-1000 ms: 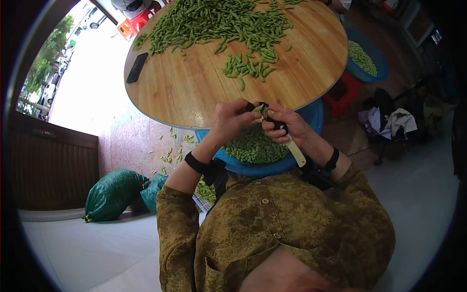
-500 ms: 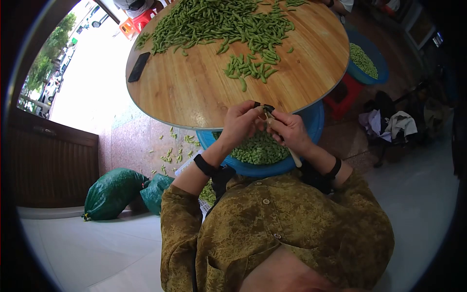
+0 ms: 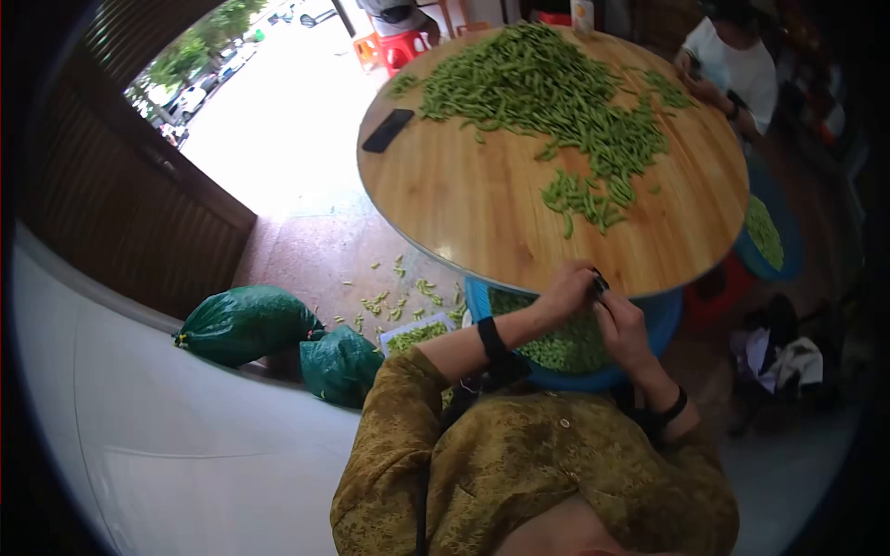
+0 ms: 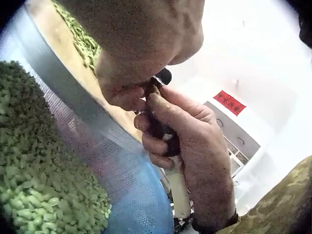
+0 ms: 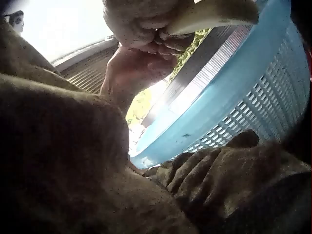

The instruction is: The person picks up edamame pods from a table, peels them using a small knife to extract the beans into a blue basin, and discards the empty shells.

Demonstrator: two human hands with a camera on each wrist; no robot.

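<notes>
In the head view my left hand and right hand meet at the near table edge, over a blue basket of shelled green beans. My right hand grips a knife by its cream handle, seen in both wrist views, with dark wrapping around its fingers. The left fingers pinch at the same spot, close against the right thumb. They largely hide the green bean pod between them, and the blade too. Unshelled pods lie heaped on the round wooden table.
A black phone-like slab lies on the table's left side. Another person sits across at the right, near a second basin of beans. Green sacks and a white tray of pods stand on the floor to the left.
The head view has turned, so the table and hands sit further right and lower. Both hands stay together at the table edge; the cream handle no longer shows in the head view.
</notes>
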